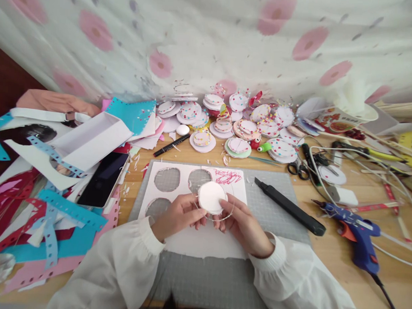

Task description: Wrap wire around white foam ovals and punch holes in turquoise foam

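A white paper disc (pixel 211 196) is held between my two hands above the middle of the cutting mat. A thin, clear-looking ring shows around it; I cannot tell what it is made of. My left hand (pixel 182 213) grips the disc's left edge between thumb and fingers. At its right edge, my right hand (pixel 244 223) pinches it, thumb on top. Beneath lies a white sheet (pixel 202 247) with several round holes cut out and pink scribbles at its top right. It rests on a grey cutting mat (pixel 275 292).
Right of the sheet lies a black utility knife (pixel 290 206). A blue glue gun (pixel 355 236), scissors (pixel 298 170) and cables sit farther right. At left are a phone (pixel 103 179), a white box (pixel 90 139) and paper scraps. Decorated paper discs (pixel 202 140) line the back, near a black marker (pixel 171 145).
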A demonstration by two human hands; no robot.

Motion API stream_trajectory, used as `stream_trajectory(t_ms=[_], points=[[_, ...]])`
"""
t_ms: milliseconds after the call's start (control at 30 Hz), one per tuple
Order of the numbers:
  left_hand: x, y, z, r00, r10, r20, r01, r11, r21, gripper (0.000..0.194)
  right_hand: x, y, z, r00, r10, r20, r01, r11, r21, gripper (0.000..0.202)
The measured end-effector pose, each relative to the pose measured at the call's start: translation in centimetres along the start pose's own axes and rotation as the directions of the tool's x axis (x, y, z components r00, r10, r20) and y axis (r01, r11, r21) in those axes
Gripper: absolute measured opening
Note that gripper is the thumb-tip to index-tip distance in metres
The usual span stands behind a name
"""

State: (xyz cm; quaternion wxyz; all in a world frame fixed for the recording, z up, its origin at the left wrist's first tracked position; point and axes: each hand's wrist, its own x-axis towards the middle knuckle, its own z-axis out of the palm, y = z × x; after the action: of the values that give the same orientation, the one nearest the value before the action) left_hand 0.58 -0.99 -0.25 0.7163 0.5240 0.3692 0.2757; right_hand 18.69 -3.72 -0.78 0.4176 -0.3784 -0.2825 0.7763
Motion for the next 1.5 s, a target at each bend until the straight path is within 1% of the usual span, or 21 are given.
stream_trajectory(t_ms=[167, 300, 367, 433, 533, 600, 633, 700, 733, 767, 800, 833, 900, 1000, 1100, 1167, 1233, 1300, 1367, 1433, 1500], points=[[-0.1, 0.1, 0.2, 0.998, 0.004, -0.062, -0.004, 1.000, -0.002, 0.026, -0.1, -0.2, -0.1, 0.999, 0.026, 0.044, -0.026, 1.000, -0.011, 0.026], [-0.1, 0.2, 0.4, 0.994, -0.079, -0.076, 0.084, 0.994, 0.072, 0.020, -0.2, -0.2, -0.1, 0.998, 0.017, 0.052, -0.012, 0.994, -0.106, 0.026], [-0.2, 0.4, 0.4, 0.988, -0.127, -0.088, 0.138, 0.982, 0.127, 0.015, -0.1, -0.1, -0.1, 0.999, -0.001, 0.036, 0.006, 0.988, -0.153, 0.027], [-0.2, 0.6, 0.5, 0.983, -0.149, -0.105, 0.164, 0.974, 0.156, 0.017, 0.1, -0.1, -0.2, 1.000, -0.026, 0.006, 0.026, 0.985, -0.168, 0.032], [0.0, 0.8, 0.4, 0.981, -0.116, -0.157, 0.134, 0.984, 0.115, 0.022, 0.5, -0.3, -0.6, 0.988, -0.125, -0.093, 0.109, 0.981, -0.160, 0.037], [0.1, 0.7, 0.2, 0.979, -0.079, -0.186, 0.089, 0.995, 0.046, 0.025, 0.7, -0.6, -1.1, 0.946, -0.252, -0.202, 0.218, 0.960, -0.178, 0.029], [0.2, 0.7, 0.1, 0.978, -0.064, -0.197, 0.067, 0.998, 0.008, 0.027, 0.7, -0.7, -1.5, 0.907, -0.334, -0.257, 0.287, 0.936, -0.204, 0.024], [0.3, 0.6, -0.2, 0.975, -0.049, -0.217, 0.036, 0.997, -0.064, 0.030, 0.5, -0.9, -2.4, 0.798, -0.500, -0.336, 0.417, 0.861, -0.290, 0.016], [0.4, 0.6, -0.3, 0.973, -0.045, -0.226, 0.024, 0.995, -0.094, 0.031, 0.3, -1.0, -2.9, 0.739, -0.573, -0.355, 0.466, 0.815, -0.345, 0.014], [0.4, 0.6, -0.3, 0.971, -0.041, -0.236, 0.013, 0.993, -0.119, 0.031, 0.0, -0.9, -3.4, 0.696, -0.626, -0.352, 0.489, 0.772, -0.405, 0.012], [0.5, 0.6, -0.4, 0.969, -0.039, -0.245, 0.005, 0.990, -0.138, 0.032, -0.5, -0.9, -3.9, 0.673, -0.663, -0.328, 0.493, 0.732, -0.469, 0.010], [0.5, 0.6, -0.4, 0.967, -0.038, -0.252, 0.000, 0.989, -0.150, 0.032, -1.0, -0.8, -4.4, 0.677, -0.680, -0.279, 0.473, 0.694, -0.543, 0.010], [0.5, 0.5, -0.4, 0.965, -0.035, -0.259, -0.007, 0.987, -0.158, 0.032, -2.3, -0.7, -5.2, 0.730, -0.669, -0.138, 0.393, 0.577, -0.716, 0.014], [0.4, 0.3, -0.3, 0.965, -0.026, -0.260, -0.011, 0.990, -0.138, 0.030, -4.5, -0.6, -5.8, 0.803, -0.593, 0.054, 0.269, 0.281, -0.921, 0.024], [0.2, 0.3, -0.2, 0.968, -0.014, -0.252, -0.011, 0.995, -0.095, 0.027, -6.6, -0.7, -6.0, 0.819, -0.531, 0.219, 0.258, 0.001, -0.966, 0.036], [0.1, 0.3, -0.1, 0.969, -0.006, -0.247, -0.014, 0.997, -0.079, 0.027, -7.9, -0.8, -6.3, 0.789, -0.520, 0.327, 0.300, -0.138, -0.944, 0.046], [0.1, 0.4, 0.0, 0.971, 0.001, -0.238, -0.020, 0.997, -0.078, 0.027, -9.0, -0.9, -6.6, 0.759, -0.523, 0.387, 0.301, -0.245, -0.922, 0.053], [0.1, 0.5, 0.0, 0.974, 0.009, -0.227, -0.030, 0.996, -0.088, 0.026, -10.0, -1.0, -7.1, 0.746, -0.548, 0.377, 0.229, -0.321, -0.919, 0.054], [0.2, 0.4, 0.0, 0.975, 0.010, -0.220, -0.035, 0.994, -0.107, 0.027, -11.0, -1.2, -8.1, 0.707, -0.633, 0.315, 0.097, -0.355, -0.930, 0.051], [0.3, 0.1, 0.0, 0.975, 0.002, -0.224, -0.032, 0.991, -0.128, 0.029, -11.8, -1.4, -9.7, 0.616, -0.757, 0.220, -0.074, -0.334, -0.940, 0.048], [0.4, -0.2, -0.1, 0.973, -0.008, -0.232, -0.027, 0.989, -0.148, 0.032, -12.5, -1.5, -11.7, 0.501, -0.860, 0.097, -0.274, -0.264, -0.925, 0.048]])
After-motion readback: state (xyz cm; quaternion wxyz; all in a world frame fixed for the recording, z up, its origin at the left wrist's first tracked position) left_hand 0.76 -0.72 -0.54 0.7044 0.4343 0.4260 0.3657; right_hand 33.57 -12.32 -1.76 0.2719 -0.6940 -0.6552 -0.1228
